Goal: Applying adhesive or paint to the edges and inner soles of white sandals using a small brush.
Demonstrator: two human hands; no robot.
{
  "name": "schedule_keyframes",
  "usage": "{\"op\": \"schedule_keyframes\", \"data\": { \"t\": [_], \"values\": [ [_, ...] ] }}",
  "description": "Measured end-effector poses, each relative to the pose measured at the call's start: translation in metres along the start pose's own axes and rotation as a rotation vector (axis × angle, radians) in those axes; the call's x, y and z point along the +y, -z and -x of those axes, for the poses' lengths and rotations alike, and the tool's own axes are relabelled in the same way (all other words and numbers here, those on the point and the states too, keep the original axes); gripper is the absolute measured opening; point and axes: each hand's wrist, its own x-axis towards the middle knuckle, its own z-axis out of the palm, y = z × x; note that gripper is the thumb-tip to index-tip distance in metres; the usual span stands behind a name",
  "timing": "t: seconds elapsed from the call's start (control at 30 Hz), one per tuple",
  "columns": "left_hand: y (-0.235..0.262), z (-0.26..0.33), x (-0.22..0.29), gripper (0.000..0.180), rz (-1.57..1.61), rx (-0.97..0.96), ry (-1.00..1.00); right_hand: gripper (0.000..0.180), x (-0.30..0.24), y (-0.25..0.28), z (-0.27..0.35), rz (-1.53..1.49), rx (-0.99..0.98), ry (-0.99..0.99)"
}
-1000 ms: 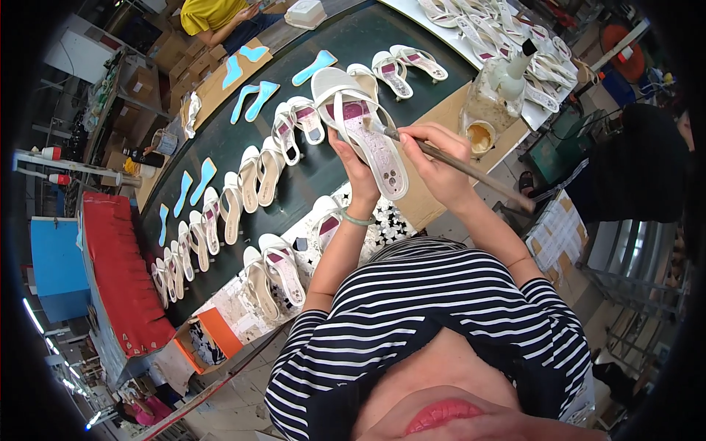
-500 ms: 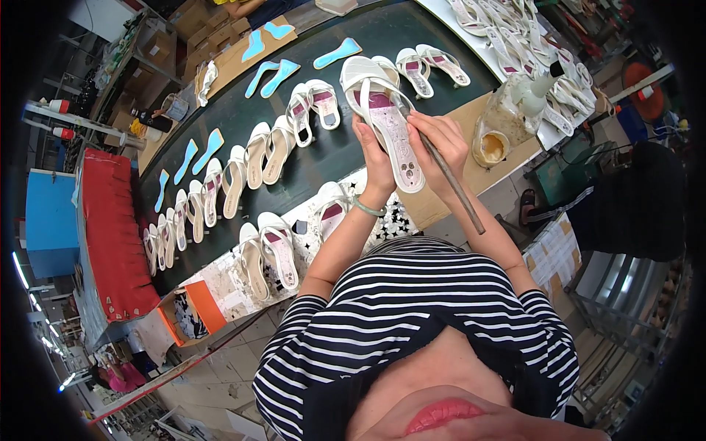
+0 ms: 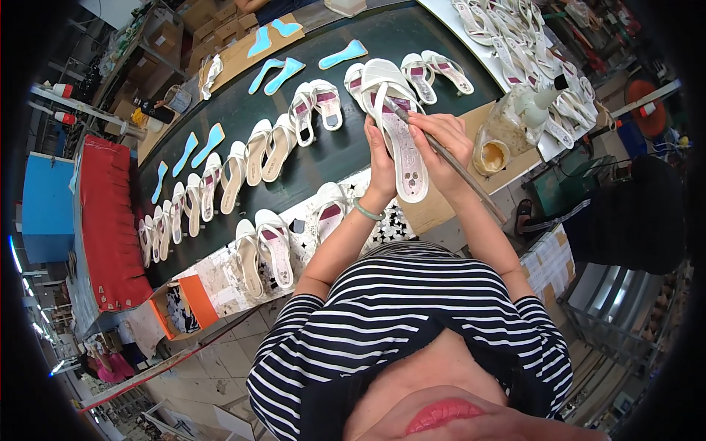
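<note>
A white sandal [image 3: 409, 165] with crossed straps and a purple-marked insole is in my left hand [image 3: 380, 167], toe pointing away from me. The thumb lies along the sandal's edge and the other fingers are mostly hidden. My right hand [image 3: 447, 147] pinches a long, thin brown brush [image 3: 474, 185] by its handle. Its tip reaches the insole at the straps, where the bristles are not clear to see. Beyond the sandal stand other white sandals [image 3: 418, 73] on the dark green surface. A stained container of yellowish glue [image 3: 494, 154] is to the right of my right hand.
A curved row of white sandals [image 3: 232, 180] runs leftward along the green conveyor [image 3: 309, 158]. Blue wedge-shaped sole pieces [image 3: 343, 54] lie behind it. More sandals [image 3: 276, 250] rest on the near ledge. An orange box [image 3: 198, 300] sits at lower left, and sandals pile [image 3: 507, 55] at upper right.
The brush now slants flatter, its rear end swung to the right and its tip nearer the sandal's left strap. The whole view has turned slightly. Both hands keep their holds.
</note>
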Motion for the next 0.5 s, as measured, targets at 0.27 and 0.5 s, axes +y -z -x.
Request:
{"op": "schedule_keyframes", "data": {
  "t": [0.27,0.5],
  "values": [
    [-0.001,0.003,0.009,0.057,-0.030,-0.085,0.071,0.014,0.015,0.008,-0.009,-0.116,-0.063,-0.063],
    [-0.001,0.004,0.017,0.059,-0.036,-0.168,0.115,0.013,0.022,0.034,-0.032,-0.133,-0.256,-0.077]
  ]
}}
